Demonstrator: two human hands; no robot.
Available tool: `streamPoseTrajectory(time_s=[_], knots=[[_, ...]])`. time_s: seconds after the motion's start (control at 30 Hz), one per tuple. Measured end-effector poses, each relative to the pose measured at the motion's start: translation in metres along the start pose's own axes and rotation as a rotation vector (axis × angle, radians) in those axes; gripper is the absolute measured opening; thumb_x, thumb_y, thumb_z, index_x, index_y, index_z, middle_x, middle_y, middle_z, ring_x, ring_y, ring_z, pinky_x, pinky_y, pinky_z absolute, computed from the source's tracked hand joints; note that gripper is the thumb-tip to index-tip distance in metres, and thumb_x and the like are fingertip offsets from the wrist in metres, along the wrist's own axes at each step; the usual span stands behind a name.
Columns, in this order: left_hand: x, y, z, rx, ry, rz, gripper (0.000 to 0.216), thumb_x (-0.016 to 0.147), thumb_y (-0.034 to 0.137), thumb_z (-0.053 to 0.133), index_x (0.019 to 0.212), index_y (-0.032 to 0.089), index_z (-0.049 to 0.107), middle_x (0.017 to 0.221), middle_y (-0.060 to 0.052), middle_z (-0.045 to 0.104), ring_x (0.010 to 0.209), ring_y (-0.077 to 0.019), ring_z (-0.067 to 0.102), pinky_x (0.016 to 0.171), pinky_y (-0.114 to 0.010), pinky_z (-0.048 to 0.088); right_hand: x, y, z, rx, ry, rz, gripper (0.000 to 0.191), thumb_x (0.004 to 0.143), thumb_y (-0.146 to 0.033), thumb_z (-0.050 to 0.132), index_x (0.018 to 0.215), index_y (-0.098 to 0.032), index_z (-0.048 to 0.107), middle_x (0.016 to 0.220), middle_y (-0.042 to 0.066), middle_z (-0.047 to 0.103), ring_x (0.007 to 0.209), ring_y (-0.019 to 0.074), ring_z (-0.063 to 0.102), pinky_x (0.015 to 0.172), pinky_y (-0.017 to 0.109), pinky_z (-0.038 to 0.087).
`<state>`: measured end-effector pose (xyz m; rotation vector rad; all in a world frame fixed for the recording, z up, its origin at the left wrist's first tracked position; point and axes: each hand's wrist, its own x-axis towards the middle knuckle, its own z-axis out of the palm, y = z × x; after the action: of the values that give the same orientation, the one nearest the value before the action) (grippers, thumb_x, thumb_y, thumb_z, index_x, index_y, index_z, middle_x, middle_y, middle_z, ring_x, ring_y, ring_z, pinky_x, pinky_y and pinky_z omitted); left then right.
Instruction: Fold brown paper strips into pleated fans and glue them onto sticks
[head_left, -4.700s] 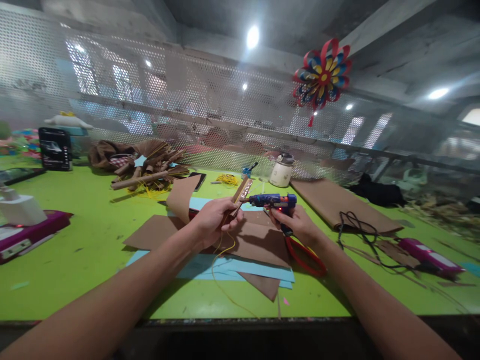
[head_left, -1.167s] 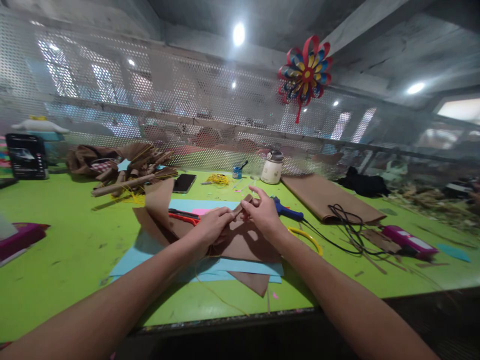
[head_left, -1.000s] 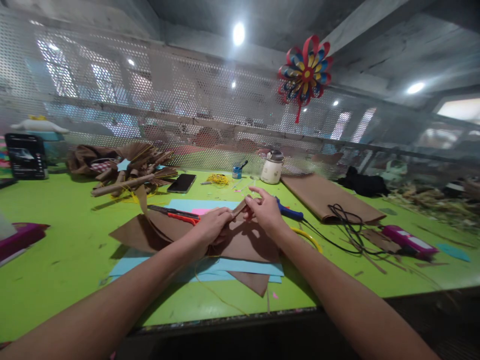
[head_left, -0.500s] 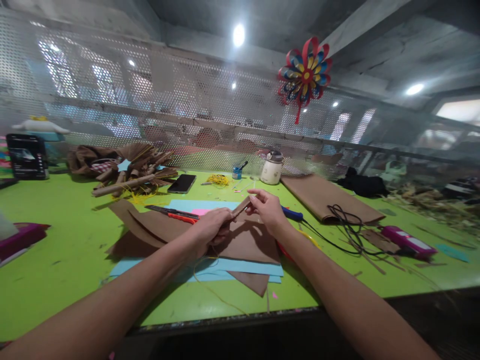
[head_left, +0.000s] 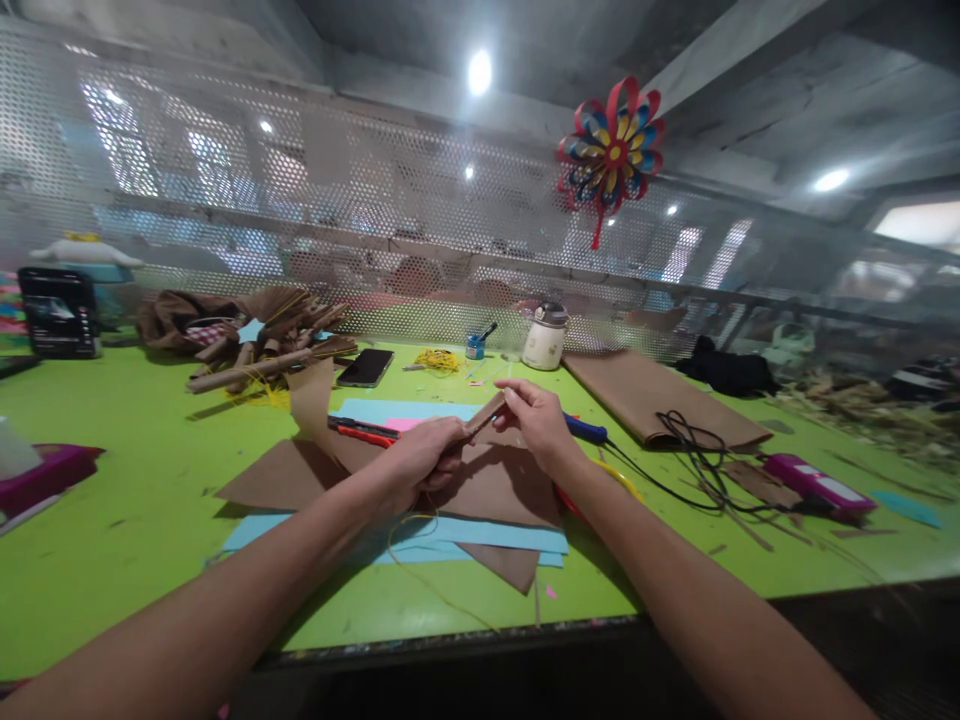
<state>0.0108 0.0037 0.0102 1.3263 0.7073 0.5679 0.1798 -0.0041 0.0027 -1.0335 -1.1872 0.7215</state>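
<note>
My left hand (head_left: 431, 455) is closed around the lower part of a narrow brown paper strip (head_left: 486, 415), slanting up to the right. At its upper end, my right hand (head_left: 534, 415) pinches the strip between thumb and fingers. Beneath both hands lies brown paper (head_left: 510, 485), and a curled brown paper flap (head_left: 311, 400) stands up left of my left hand. A thin yellow string (head_left: 420, 580) trails below my left hand. Beside that wrist rests a black and red tool (head_left: 364, 430), partly covered. Light blue sheets (head_left: 480, 535) lie underneath.
A blue-handled corded tool (head_left: 585, 428) lies right of my right hand. Behind are a phone (head_left: 365, 367), yellow string (head_left: 437, 360), a small blue jar (head_left: 475, 347) and a white bottle (head_left: 543, 342). Folded brown paper (head_left: 660, 395) lies right, a brown paper bundle (head_left: 262, 350) left.
The brown paper flap at the left has swung up and away from the table, covering part of the black and red tool. Both hands stay nearly in place on the strip.
</note>
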Motion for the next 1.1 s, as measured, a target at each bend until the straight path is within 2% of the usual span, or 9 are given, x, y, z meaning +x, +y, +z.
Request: streamPoseTrajectory(time_s=[0.17,0.3,0.47,0.53,0.67,0.8,0.93,1.1], knots=[[0.002,-0.002,-0.003,-0.031,0.004,0.021,0.017,0.077,0.032,0.047,0.071,0.018,0.039,0.051,0.008,0.025,0.039,-0.0036,0.015,0.035,-0.017,0.007,0.001,-0.006,-0.002,0.246,0.009,0.158,0.025,0.074,-0.029,0.051,0.096,-0.016,0.052,0.053,-0.004,0.056,0.044,0.0113,0.055,0.047,0.026,0.047],[0.004,-0.002,-0.003,-0.062,0.021,0.024,0.015,0.077,0.030,0.046,0.071,0.018,0.039,0.050,0.009,0.024,0.037,-0.0034,0.016,0.035,-0.017,0.007,0.003,-0.006,-0.006,0.226,0.125,0.224,0.019,0.074,-0.022,0.048,0.092,-0.016,0.050,0.054,-0.002,0.057,0.044,0.0102,0.054,0.045,0.023,0.043],[0.004,-0.001,-0.003,-0.104,0.053,0.068,0.013,0.079,0.028,0.045,0.073,0.018,0.039,0.049,0.009,0.026,0.036,-0.0029,0.018,0.035,-0.016,0.008,0.003,-0.003,-0.005,0.077,0.211,0.132,0.023,0.070,-0.023,0.056,0.092,-0.015,0.053,0.047,-0.007,0.048,0.037,0.0056,0.041,0.038,0.018,0.035],[0.004,-0.001,-0.002,-0.120,0.055,0.089,0.014,0.079,0.029,0.045,0.074,0.019,0.039,0.049,0.008,0.028,0.036,-0.0029,0.020,0.035,-0.015,0.010,0.001,-0.004,-0.001,0.054,0.180,0.121,0.031,0.067,-0.031,0.063,0.092,-0.015,0.054,0.049,-0.008,0.047,0.038,0.0053,0.040,0.038,0.018,0.034],[0.003,-0.003,0.000,-0.093,0.029,0.109,0.013,0.078,0.030,0.048,0.076,0.019,0.041,0.050,0.007,0.033,0.038,-0.0036,0.025,0.036,-0.015,0.013,-0.006,-0.009,0.009,0.070,0.053,0.158,0.045,0.062,-0.044,0.067,0.096,-0.016,0.055,0.065,-0.001,0.055,0.054,0.0096,0.053,0.045,0.021,0.043],[0.002,-0.003,0.003,-0.033,0.011,0.114,0.011,0.077,0.028,0.048,0.076,0.019,0.044,0.052,0.007,0.035,0.040,-0.0040,0.028,0.037,-0.015,0.016,-0.009,-0.010,0.012,0.083,0.001,0.143,0.039,0.063,-0.042,0.067,0.088,-0.015,0.055,0.068,0.001,0.058,0.057,0.0105,0.055,0.050,0.022,0.045],[0.000,-0.001,0.008,0.040,0.029,0.094,0.008,0.078,0.027,0.045,0.077,0.019,0.045,0.049,0.007,0.034,0.038,-0.0047,0.025,0.036,-0.016,0.016,-0.008,-0.011,0.011,0.118,0.030,0.127,0.032,0.061,-0.036,0.069,0.077,-0.014,0.054,0.059,-0.001,0.056,0.049,0.0086,0.051,0.049,0.023,0.043],[-0.001,0.002,0.011,0.091,0.065,0.089,0.007,0.078,0.026,0.044,0.075,0.019,0.046,0.047,0.006,0.034,0.037,-0.0055,0.027,0.035,-0.016,0.017,-0.009,-0.010,0.012,0.134,0.078,0.065,0.030,0.059,-0.034,0.070,0.075,-0.014,0.054,0.054,-0.004,0.053,0.045,0.0073,0.046,0.046,0.022,0.040]])
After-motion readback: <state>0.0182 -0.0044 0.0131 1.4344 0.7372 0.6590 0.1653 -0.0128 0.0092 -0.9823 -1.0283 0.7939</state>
